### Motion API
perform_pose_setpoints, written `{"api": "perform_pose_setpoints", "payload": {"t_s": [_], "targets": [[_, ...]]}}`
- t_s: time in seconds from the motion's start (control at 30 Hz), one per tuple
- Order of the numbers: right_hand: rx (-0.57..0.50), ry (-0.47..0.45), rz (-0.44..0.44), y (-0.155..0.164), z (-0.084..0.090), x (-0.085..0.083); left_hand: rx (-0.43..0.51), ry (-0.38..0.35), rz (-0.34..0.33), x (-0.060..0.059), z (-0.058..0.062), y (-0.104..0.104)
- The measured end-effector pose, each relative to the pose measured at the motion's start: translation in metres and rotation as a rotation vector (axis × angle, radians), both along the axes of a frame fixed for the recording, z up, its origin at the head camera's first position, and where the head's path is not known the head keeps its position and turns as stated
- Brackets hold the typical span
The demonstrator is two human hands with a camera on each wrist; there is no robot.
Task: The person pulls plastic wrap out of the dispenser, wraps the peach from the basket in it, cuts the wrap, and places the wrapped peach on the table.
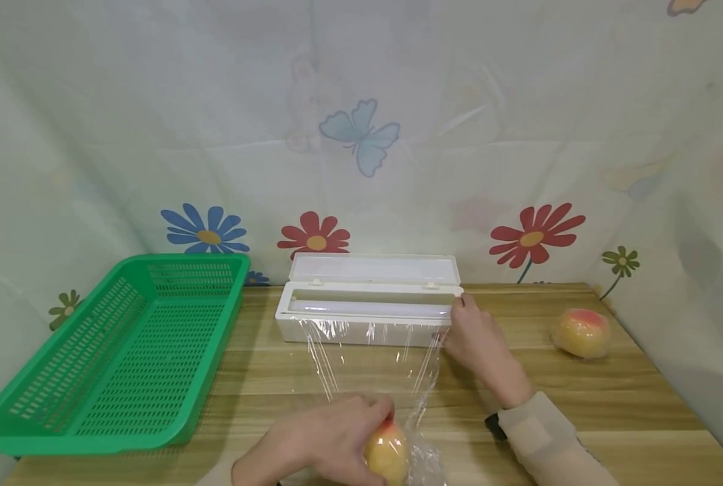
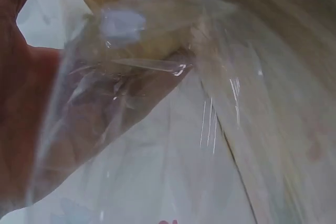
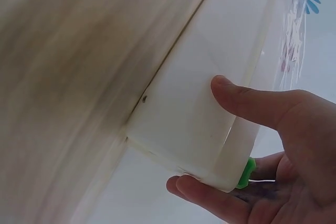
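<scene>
A long white cling film dispenser (image 1: pixel 361 331) stands at the back of the table with its lid raised and a roll inside. Clear cling film (image 1: pixel 373 364) stretches from its front edge toward the near side. My left hand (image 1: pixel 331 435) grips a yellow fruit with a red blush, like a peach (image 1: pixel 388 453), at the near end of the film. Film covers the palm and fruit in the left wrist view. My right hand (image 1: pixel 478 344) holds the dispenser's right end; in the right wrist view its thumb (image 3: pixel 244 98) presses one long face and the fingers lie at the end.
A green perforated basket (image 1: pixel 212 378) occupies the left side of the wooden table (image 1: pixel 501 432). Another yellow and red fruit (image 1: pixel 582 333), wrapped in film, sits at the right. A flower-patterned sheet (image 1: pixel 397 202) hangs behind the table and along its sides.
</scene>
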State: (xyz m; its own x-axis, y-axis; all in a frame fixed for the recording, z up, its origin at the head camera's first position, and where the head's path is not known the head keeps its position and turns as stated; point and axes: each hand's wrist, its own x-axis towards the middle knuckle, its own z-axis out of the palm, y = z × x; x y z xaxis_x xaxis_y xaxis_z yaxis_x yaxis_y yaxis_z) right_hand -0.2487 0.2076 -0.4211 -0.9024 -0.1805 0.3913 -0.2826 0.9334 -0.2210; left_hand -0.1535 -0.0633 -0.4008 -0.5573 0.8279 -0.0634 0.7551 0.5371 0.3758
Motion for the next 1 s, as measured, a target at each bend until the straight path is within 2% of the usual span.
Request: {"api": "perform_pose_setpoints", "payload": {"t_s": [0.17,0.23,0.4,0.63,0.87,1.0], "targets": [[0.006,0.014,0.012,0.000,0.000,0.000,-0.026,-0.009,0.060,0.000,-0.001,0.000],[0.007,0.010,0.016,0.000,0.000,0.000,-0.015,-0.035,0.076,-0.001,-0.001,-0.001],[0.018,0.020,0.021,0.000,0.000,0.001,-0.002,-0.071,0.077,-0.007,0.000,-0.004],[0.026,0.025,0.027,0.000,0.000,0.002,0.066,-0.163,0.087,-0.015,0.004,-0.007],[-0.021,-0.007,0.057,0.001,0.000,0.003,0.095,-0.140,0.081,-0.019,0.003,-0.010],[-0.040,-0.079,0.039,0.003,0.003,0.003,0.088,-0.094,0.072,-0.022,0.004,-0.010]]}}
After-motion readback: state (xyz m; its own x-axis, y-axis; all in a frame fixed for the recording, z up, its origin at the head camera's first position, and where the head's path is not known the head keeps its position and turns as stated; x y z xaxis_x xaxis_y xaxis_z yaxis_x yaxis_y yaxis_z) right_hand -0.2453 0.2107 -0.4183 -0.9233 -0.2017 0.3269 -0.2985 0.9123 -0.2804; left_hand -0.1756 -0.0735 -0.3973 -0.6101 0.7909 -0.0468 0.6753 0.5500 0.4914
